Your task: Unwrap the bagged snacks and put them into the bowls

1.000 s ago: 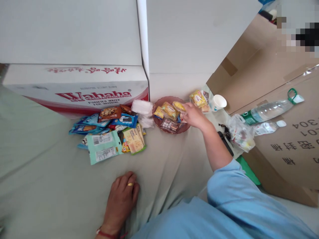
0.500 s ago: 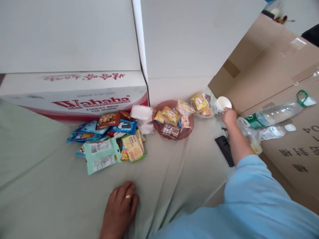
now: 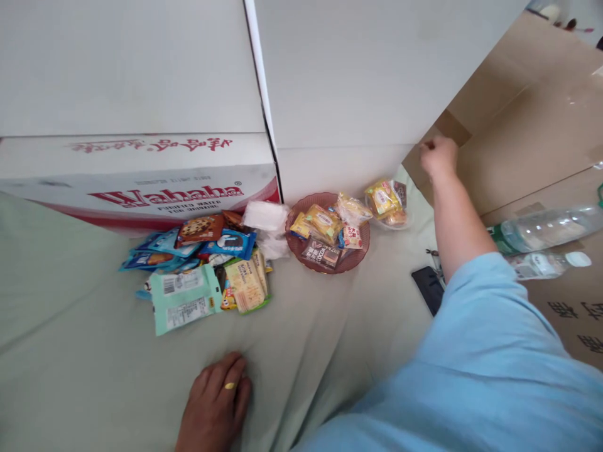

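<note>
My right hand (image 3: 439, 158) is raised at the cardboard's edge with its fingers curled together. Whatever it may hold is hidden, and no cup shows in view. Below it, a clear round bowl (image 3: 409, 221) holds yellow-wrapped and dark-wrapped snacks. Beside that stands a pinkish glass plate (image 3: 347, 266) with several small wrapped cakes, among them a brown packet (image 3: 321, 252). My left hand (image 3: 214, 402), with a gold ring, rests knuckles up on the pale green sheet (image 3: 117, 376), fingers loosely curled and apart from every packet. A mint-green packet (image 3: 186, 298) lies nearest to it.
A pile of blue and brown snack packets (image 3: 202, 230) lies before a Wahaha box (image 3: 164, 188). White tissue packs (image 3: 266, 216) sit beside it. At right are a black phone-like slab (image 3: 428, 289), a large bottle (image 3: 551, 229), a smaller bottle (image 3: 541, 265) and cardboard (image 3: 527, 138).
My right hand has moved up from the bowl's side to the cardboard edge. The white cup it touched is out of sight. My left hand stays on the sheet; the view has shifted slightly.
</note>
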`<state>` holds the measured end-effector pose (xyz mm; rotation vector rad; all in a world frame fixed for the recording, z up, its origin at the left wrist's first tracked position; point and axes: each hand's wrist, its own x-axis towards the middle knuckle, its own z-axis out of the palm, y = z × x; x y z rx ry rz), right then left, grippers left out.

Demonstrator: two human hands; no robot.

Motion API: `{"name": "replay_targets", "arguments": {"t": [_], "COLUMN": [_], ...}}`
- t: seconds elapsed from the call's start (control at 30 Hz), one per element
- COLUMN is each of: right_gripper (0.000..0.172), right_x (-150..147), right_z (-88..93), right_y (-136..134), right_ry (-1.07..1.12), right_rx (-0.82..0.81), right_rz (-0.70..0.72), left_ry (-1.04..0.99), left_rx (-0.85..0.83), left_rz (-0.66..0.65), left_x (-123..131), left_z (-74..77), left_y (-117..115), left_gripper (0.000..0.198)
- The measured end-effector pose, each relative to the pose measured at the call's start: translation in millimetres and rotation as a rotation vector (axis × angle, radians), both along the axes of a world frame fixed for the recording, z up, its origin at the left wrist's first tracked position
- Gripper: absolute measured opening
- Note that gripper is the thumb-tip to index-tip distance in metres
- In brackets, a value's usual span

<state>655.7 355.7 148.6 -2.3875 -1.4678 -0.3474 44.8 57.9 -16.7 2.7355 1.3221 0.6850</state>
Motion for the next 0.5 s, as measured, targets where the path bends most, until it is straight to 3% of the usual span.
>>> {"name": "replay_targets", "arguments": {"t": [0.13,0.3,0.5], "right_gripper": [0.043,0.059,0.060], "right_x": [-40,-64,-51], "right_z": [-27.1,-66.2,-81.6], "right_y": [-45,-66,-79], "right_ry": [0.128,0.110,0.163], "right_rx": [0.080,-0.107,-0.214], "right_rz": [0.071,0.323,0.456], "left_ry": [-0.007,-0.014,-0.024], "left_rx": [-0.007,-0.012,-0.011], "left_rz": [-0.005,-0.008,-0.010], "left_x": [-1,0,-1], "left_z": [-0.6,0.2,-0.7], "left_y": [0,2,0], "left_gripper": [0.012,0.012,0.012]}}
